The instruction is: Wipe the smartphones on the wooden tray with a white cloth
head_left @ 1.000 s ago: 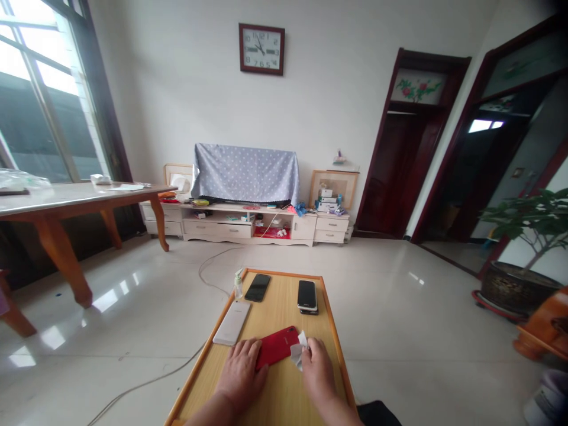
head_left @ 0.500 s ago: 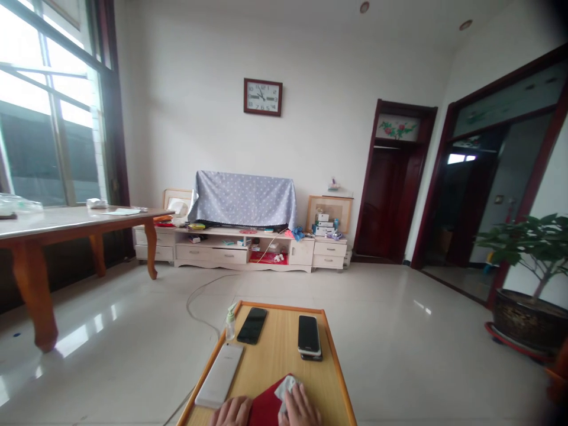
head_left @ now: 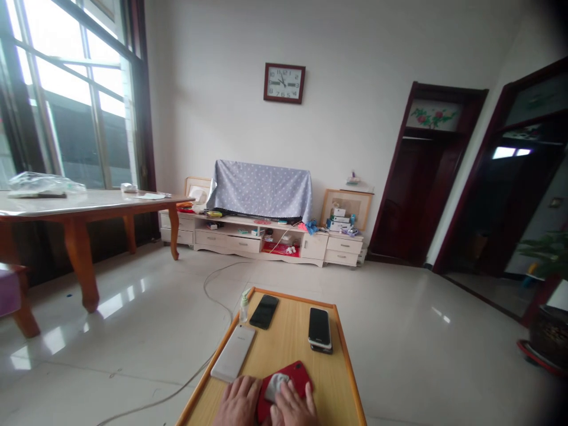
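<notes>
Head cam looks down at a wood tray (head_left: 329, 384) w/ both hands at its near end. Big change: a sec ago the white cloth (head_left: 276, 386) sat at the edge of the red phone (head_left: 298, 378), and now it's on top of the phone, right by the R fingers (head_left: 290, 403). So the cloth now covers a bit of the red phone's middle.

R hand (head_left: 293, 408) is on the cloth. Its fingers lie over it and bend a little, not in a tight fist, but can't tell if they pinch it. L hand (head_left: 237, 403) is at the phone's lower left side. L fingers (head_left: 248, 387) lie flat and touch the phone's edge, not clenched. Can't tell if they grip it or just hold it down.

Red phone is flat on the tray, under and just past the R fingertips. Up past the L fingertips, a white phone (head_left: 234, 353) lies at an angle near the tray's left rim. Farther up from the fingers are a small clear spray bottle (head_left: 243, 309) and a black phone (head_left: 264, 311). Past the R fingertips, a black phone stack (head_left: 320, 327) sits by the right rim, well apart from the hands.
</notes>
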The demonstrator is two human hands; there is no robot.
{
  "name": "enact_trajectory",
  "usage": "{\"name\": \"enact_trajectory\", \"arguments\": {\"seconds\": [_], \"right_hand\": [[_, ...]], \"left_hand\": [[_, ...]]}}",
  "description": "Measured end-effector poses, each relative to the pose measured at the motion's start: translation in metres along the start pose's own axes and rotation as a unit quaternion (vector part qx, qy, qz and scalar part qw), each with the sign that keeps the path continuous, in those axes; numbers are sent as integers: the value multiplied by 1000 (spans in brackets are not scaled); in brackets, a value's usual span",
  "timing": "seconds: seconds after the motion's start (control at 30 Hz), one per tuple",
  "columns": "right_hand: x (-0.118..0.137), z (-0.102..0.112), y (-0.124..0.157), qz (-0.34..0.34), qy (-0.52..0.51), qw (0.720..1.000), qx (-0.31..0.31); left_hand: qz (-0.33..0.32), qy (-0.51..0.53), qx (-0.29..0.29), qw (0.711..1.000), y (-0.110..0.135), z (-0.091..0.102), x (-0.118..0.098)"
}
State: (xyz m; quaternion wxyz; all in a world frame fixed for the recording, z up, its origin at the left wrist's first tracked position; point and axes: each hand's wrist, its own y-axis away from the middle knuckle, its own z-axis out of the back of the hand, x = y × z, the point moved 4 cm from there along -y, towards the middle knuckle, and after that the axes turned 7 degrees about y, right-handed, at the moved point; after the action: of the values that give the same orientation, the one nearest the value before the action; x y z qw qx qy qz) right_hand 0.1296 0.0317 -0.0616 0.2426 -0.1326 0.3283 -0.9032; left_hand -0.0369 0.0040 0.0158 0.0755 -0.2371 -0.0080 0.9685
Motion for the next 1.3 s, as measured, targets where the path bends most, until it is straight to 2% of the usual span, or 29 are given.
{"name": "enact_trajectory", "arguments": {"seconds": [0.1,0.2,0.27,0.37,0.43,0.5,0.6,0.67,0.77,0.87,0.93,1.0,1.07,1.17,1.23,1.3], "right_hand": [[-22,18,-9,-62,37,996,54],[-20,24,-13,-88,55,993,63],[-3,16,-9,-75,54,994,54],[27,1,2,8,5,999,50],[32,-2,5,38,-16,997,63],[22,1,2,16,-3,997,78],[-4,13,-11,-55,38,993,94],[-10,17,-18,-89,55,989,102],[7,13,-22,-84,41,989,114],[39,5,-20,-11,-23,992,127],[46,5,-19,13,-47,991,127],[36,8,-21,-8,-39,992,120],[15,12,-26,-50,-9,992,117],[-10,13,-32,-98,42,987,123],[-8,10,-34,-103,57,985,130],[10,3,-32,-77,41,987,137]], "left_hand": [[-8,10,-27,1000,4,2,-4],[-11,25,-54,998,7,3,-5],[-10,32,-64,997,9,3,-4],[-14,32,-52,998,10,3,-4],[-15,29,-43,999,10,3,-4],[-10,30,-47,998,10,3,-4],[-7,35,-61,997,9,3,-3],[-7,37,-67,997,9,2,-1],[-1,36,-70,997,8,0,3],[-7,30,-46,998,8,0,6],[-9,29,-36,999,8,0,6],[-4,32,-46,998,8,1,6],[2,35,-57,998,6,1,6],[8,32,-45,998,5,-4,9],[11,30,-48,998,4,-7,12],[7,31,-56,998,3,-8,17]]}}
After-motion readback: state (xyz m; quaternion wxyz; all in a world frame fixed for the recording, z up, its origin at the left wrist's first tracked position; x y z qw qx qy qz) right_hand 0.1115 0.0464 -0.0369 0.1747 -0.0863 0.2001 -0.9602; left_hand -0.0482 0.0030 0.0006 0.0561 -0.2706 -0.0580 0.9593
